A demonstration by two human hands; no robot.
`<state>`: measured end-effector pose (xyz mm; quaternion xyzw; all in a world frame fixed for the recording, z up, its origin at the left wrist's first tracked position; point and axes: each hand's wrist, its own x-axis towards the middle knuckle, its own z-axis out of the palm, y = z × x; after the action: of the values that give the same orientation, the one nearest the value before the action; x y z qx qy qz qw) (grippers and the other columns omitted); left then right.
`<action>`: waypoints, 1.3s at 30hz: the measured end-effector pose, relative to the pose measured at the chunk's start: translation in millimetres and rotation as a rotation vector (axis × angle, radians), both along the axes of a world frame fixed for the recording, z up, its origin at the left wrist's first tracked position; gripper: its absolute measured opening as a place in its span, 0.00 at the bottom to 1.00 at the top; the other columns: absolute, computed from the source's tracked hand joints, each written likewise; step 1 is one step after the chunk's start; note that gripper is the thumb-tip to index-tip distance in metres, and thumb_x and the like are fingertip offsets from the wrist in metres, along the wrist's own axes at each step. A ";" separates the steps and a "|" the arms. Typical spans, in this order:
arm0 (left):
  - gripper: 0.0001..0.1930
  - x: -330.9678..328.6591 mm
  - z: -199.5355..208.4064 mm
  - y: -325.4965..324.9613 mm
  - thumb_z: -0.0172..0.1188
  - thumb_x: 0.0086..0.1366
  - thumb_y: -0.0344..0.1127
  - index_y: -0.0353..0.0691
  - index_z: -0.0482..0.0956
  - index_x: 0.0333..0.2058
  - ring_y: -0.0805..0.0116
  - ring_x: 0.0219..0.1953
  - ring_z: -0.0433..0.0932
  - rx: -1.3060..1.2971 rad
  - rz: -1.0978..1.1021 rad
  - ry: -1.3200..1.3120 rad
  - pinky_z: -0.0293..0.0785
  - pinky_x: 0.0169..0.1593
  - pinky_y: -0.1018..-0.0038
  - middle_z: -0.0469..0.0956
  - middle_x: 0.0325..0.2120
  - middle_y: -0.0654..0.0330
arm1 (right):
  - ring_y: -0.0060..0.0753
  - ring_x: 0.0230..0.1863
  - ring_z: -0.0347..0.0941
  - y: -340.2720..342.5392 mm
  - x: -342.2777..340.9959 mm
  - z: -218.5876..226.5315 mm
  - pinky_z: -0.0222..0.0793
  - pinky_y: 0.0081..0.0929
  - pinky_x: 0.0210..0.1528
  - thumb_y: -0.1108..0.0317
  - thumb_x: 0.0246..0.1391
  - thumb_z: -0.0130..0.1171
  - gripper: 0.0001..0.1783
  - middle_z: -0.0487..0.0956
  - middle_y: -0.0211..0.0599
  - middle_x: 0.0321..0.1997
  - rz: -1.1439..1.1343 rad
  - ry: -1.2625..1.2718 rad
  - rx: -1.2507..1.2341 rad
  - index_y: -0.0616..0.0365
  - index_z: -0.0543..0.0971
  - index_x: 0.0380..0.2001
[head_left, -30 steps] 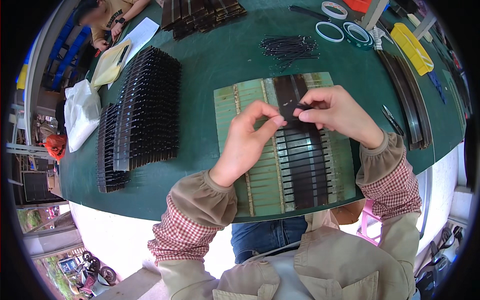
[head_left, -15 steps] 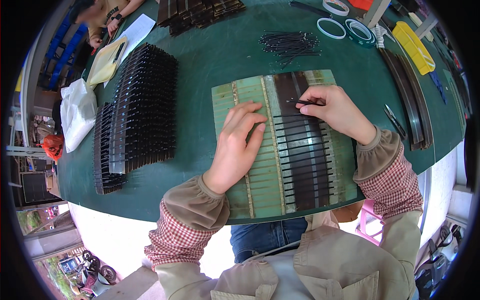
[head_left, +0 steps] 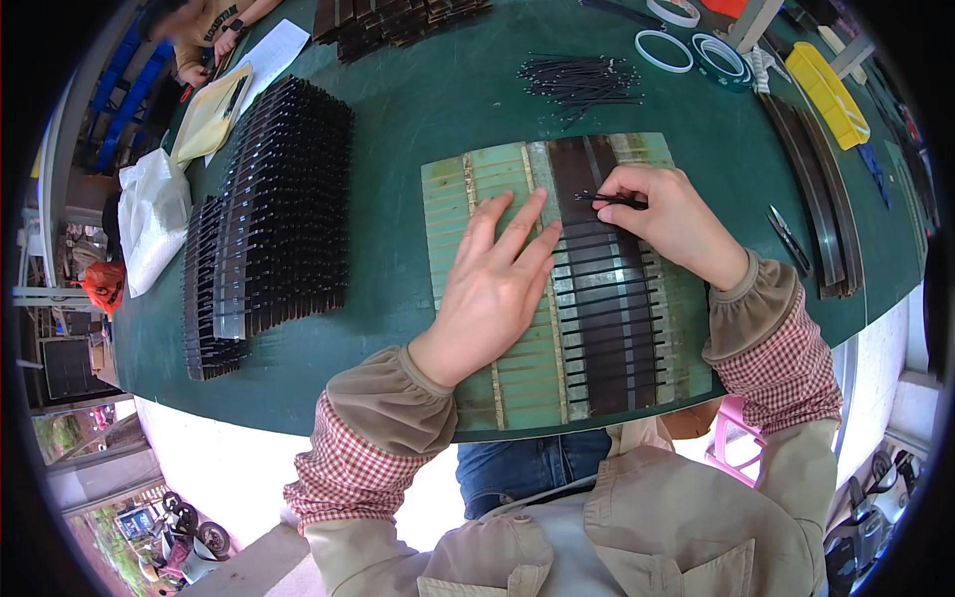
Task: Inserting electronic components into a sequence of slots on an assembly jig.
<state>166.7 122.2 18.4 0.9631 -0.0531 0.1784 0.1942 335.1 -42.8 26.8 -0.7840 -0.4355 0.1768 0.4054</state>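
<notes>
A pale green jig board (head_left: pixel 519 393) with ridged columns lies before me on the table. Along it runs a dark brown strip (head_left: pixel 602 373), crossed by a row of thin black wire-like pieces with small tips. My right hand (head_left: pixel 676 219) is closed in a pinch above the strip's far part, holding several such black wire pieces (head_left: pixel 609 201), tips pointing left. My left hand (head_left: pixel 487 303) lies spread on the board, its fingertips beside the strip's left edge. The fingers look empty.
Beyond the board lies a loose pile of black wire pieces (head_left: pixel 577 85). Tall stacks of wired strips (head_left: pixel 284 209) stand at left, near a white plastic bag (head_left: pixel 152 224). At right are small scissors or snips (head_left: pixel 788 241), long dark strips (head_left: pixel 811 199), tape rolls (head_left: pixel 663 52) and a yellow basket (head_left: pixel 828 95).
My left hand has slid right and its fingers have spread, reaching the strip's edge. My right hand stays nearly in place, with the wire pieces shifted slightly in its pinch.
</notes>
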 end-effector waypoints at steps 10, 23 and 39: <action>0.16 -6.5 -4.5 7.1 0.57 0.64 0.28 0.34 0.75 0.51 0.47 0.60 0.65 -0.179 0.002 -0.023 0.64 0.61 0.59 0.68 0.58 0.48 | 0.19 0.25 0.69 -40.1 24.3 -5.6 0.64 0.19 0.28 0.69 0.58 0.59 0.07 0.75 0.27 0.27 -0.234 0.187 0.292 0.61 0.79 0.37; 0.10 4.6 14.6 5.1 0.58 0.63 0.26 0.32 0.75 0.44 0.57 0.52 0.74 -0.527 0.024 0.007 0.68 0.57 0.67 0.77 0.46 0.53 | 0.08 0.24 0.62 -50.4 14.0 24.1 0.56 0.10 0.25 0.70 0.60 0.57 0.09 0.77 0.25 0.29 -0.237 0.517 0.166 0.62 0.79 0.42; 0.03 24.5 -2.3 4.9 0.60 0.63 0.26 0.36 0.77 0.36 0.64 0.51 0.73 -0.708 -0.003 0.025 0.66 0.56 0.70 0.80 0.38 0.61 | 0.11 0.32 0.69 -8.0 0.4 25.5 0.64 0.13 0.32 0.71 0.55 0.63 0.08 0.77 0.25 0.31 -0.068 0.665 0.013 0.65 0.79 0.36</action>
<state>191.2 127.0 16.1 0.8380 0.0132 0.1736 0.5171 335.5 -50.7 52.3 -0.6949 -0.2541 0.4064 0.5361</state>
